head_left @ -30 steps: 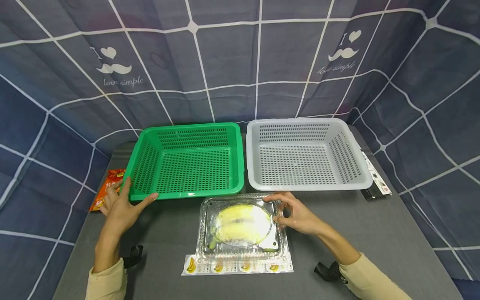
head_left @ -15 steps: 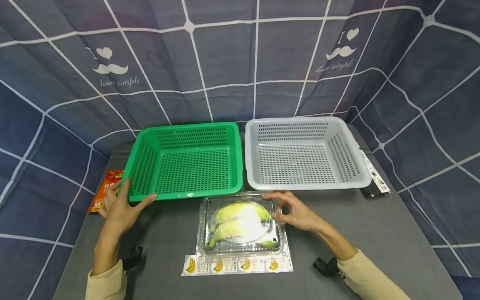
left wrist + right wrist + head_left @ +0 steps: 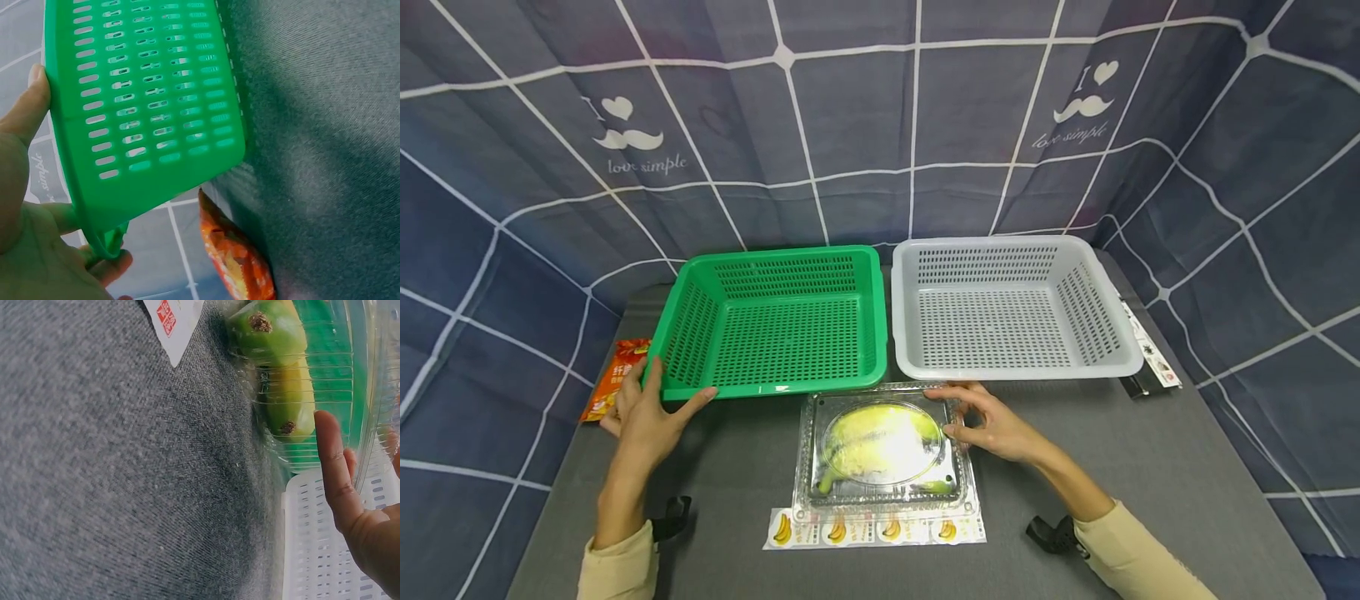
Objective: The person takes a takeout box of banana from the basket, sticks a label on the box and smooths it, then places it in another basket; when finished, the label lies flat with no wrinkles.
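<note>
Your left hand is partly curled, thumb and fingers round the near-left corner of a green, rectangular, slotted plastic basket; the left wrist view shows fingertips hooked past its rim. Your right hand is half closed, thumb and forefinger spread a little, pinching the far-right corner of a clear, ribbed plastic box with yellow-green fruit inside.

The box lies mid-worktop, just in front of the green basket. Its near edge overlaps a white strip printed with bananas. Beside the green basket, to your right, stands a pale grey, slotted plastic basket; both baskets are toward the far edge of the grey, cloth-covered worktop.

By the worktop's left edge, beside the green basket: a red-orange packet. By its right edge, beside the grey basket's near-right corner: a slim black-and-white box. Dark blue-grey, white-gridded curtain behind.
</note>
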`<state>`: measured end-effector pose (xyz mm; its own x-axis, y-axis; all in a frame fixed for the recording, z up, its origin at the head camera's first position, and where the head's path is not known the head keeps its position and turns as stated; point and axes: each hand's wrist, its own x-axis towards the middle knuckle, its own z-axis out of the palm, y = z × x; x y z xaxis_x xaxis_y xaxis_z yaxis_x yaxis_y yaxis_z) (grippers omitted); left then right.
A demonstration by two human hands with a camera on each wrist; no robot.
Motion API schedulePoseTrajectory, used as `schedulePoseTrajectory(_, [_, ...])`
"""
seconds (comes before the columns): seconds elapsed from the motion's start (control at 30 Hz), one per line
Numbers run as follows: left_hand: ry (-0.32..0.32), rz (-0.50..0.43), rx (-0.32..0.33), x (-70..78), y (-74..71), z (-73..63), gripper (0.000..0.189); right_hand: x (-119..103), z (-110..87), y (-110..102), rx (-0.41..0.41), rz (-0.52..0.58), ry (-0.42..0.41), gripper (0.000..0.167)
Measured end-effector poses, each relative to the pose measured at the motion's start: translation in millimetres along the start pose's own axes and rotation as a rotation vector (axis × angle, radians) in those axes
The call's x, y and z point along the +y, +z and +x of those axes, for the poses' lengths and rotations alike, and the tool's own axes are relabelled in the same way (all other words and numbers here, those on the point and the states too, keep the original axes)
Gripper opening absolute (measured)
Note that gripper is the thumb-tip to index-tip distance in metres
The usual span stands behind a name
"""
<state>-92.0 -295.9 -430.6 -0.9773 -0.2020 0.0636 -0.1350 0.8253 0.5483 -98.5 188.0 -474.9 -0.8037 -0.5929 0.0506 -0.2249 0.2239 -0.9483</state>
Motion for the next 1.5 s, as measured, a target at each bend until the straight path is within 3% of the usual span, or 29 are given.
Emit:
schedulePoseTrajectory(0.27, [0.035, -0.011, -0.003, -4.8, 2.2, -4.4, 0.101, 3, -1.8, 1, 0.006, 0.0, 0.001, 0.052])
schedulePoseTrajectory(0.47, [0.106, -0.107, 0.064, -2.6, -12.3, -25.0, 0.094, 4, -2.2, 3, 0.055, -0.023, -0.002, 0.05])
schedulePoseTrajectory(0.57, [0.209, -0.164, 0.084, 5.1, -16.0, -39.8, 0.092, 4, -2.1, 3, 0.072, -0.005, -0.005, 0.049])
schedulePoseTrajectory(0.67, [0.355, -0.223, 0.065, 11.2, -12.4, -57.1, 0.097, 3, -1.8, 3, 0.079, 0.013, -0.008, 0.05])
schedulePoseTrajectory(0.77, [0.49, -0.282, -0.002, 12.8, -1.1, -74.2, 0.097, 3, -1.7, 2, 0.083, 0.014, -0.015, 0.05])
schedulePoseTrajectory(0.83, [0.525, -0.309, -0.071, 13.3, 9.0, -84.6, 0.09, 2, -2.1, 2, 0.083, 0.02, -0.017, 0.051])
schedulePoseTrajectory(0.93, [0.505, -0.346, -0.191, 12.9, 25.2, -96.5, 0.075, 2, -2.5, 1, 0.084, 0.022, -0.02, 0.051])
schedulePoseTrajectory(1.07, [0.43, -0.387, -0.322, 12.2, 41.5, -105.5, 0.06, 2, -2.6, 1, 0.085, 0.013, -0.01, 0.052])
schedulePoseTrajectory(1.33, [0.395, -0.394, -0.39, 9.3, 58.3, -107.7, 0.054, 2, -4.9, 4, 0.101, 0.005, 0.018, 0.053])
schedulePoseTrajectory(1.5, [0.405, -0.38, -0.448, 6.5, 68.0, -109.4, 0.053, 3, -5.2, 5, 0.102, 0.01, -0.025, 0.055])
